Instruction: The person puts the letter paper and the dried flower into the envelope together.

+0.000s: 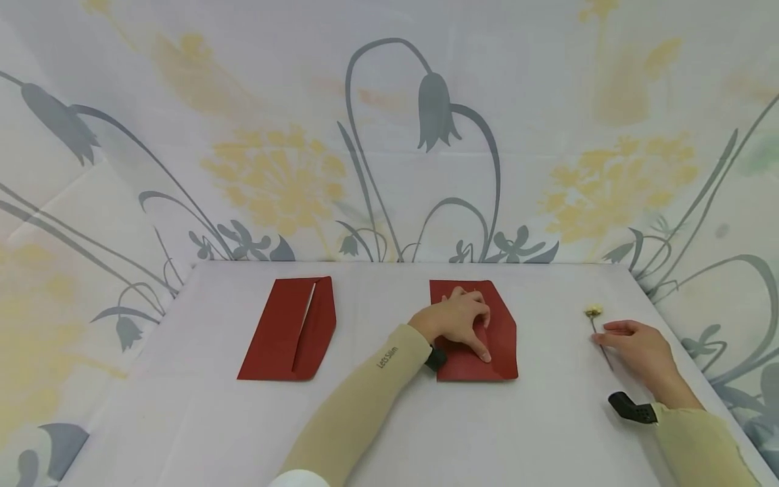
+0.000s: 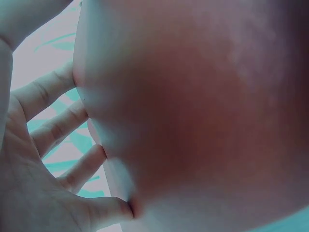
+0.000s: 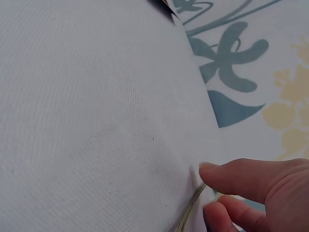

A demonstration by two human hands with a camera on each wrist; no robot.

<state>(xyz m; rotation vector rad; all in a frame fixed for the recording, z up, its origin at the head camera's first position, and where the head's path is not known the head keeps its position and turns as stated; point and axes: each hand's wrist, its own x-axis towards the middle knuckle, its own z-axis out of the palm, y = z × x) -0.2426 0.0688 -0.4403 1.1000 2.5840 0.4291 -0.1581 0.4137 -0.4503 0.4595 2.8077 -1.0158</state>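
Observation:
A red envelope (image 1: pixel 504 338) lies on the white table right of centre. My left hand (image 1: pixel 456 319) rests on it with thumb and fingers spread apart. In the left wrist view those fingertips touch the blurred, reddish envelope (image 2: pixel 203 125). At the right, my right hand (image 1: pixel 645 355) pinches the thin stem of a small yellow flower (image 1: pixel 593 311). The flower head points away from me, just beyond the fingers. Up close in the right wrist view, the stem (image 3: pixel 189 207) runs down from between thumb and finger.
A second red envelope (image 1: pixel 274 331) lies to the left, a pale strip showing along its opening. Behind the white table (image 1: pixel 377 419) hangs a floral cloth (image 1: pixel 389 169), which also rises at both sides. Black wrist cameras (image 1: pixel 633 408) sit on both wrists.

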